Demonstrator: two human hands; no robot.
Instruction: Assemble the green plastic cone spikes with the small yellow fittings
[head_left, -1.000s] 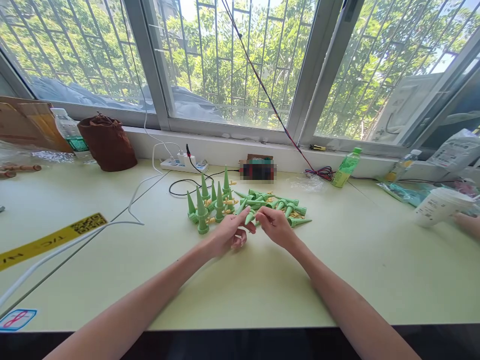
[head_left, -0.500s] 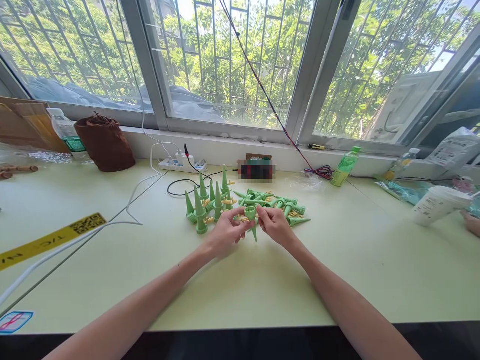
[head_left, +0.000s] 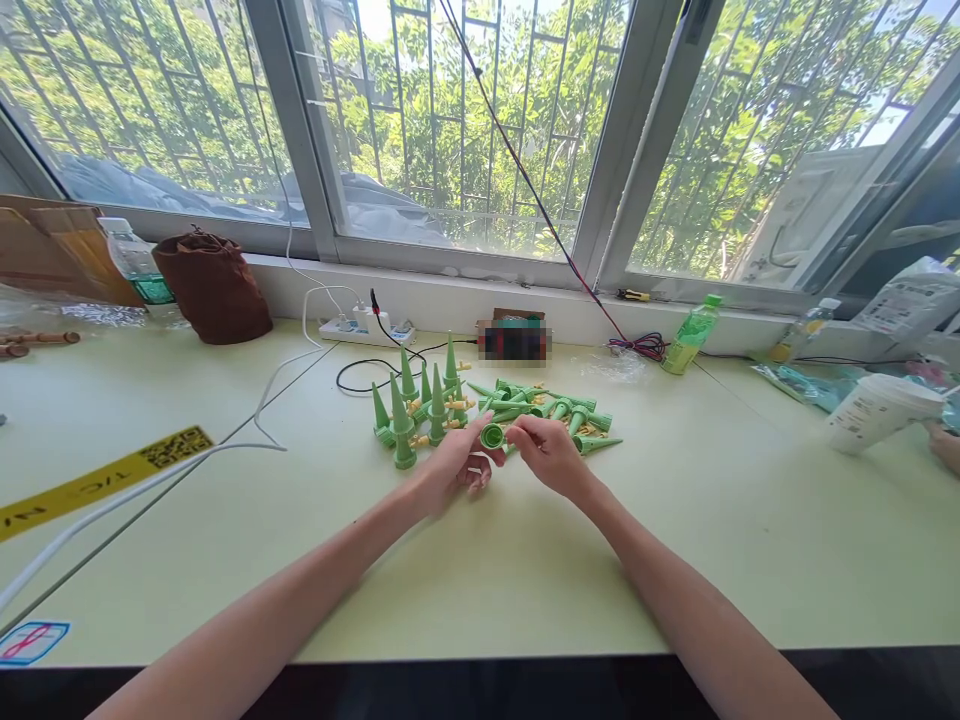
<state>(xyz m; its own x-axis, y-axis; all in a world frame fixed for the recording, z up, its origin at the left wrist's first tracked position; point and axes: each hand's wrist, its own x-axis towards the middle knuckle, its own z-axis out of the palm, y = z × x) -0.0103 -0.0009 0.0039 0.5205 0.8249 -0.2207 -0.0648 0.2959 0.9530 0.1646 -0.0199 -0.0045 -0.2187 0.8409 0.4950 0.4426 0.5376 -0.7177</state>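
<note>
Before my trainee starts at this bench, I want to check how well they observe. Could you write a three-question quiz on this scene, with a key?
1. What does the left hand hold?
A) a white cup
B) a green cone, hollow end showing
C) a bottle
2. True or false: in the picture, the brown pouch stands left of the power strip.
3. Fill in: in the picture, the upright cones stand to the ____ of the pile of lying cones.

Key: 1. B; 2. True; 3. left
</note>
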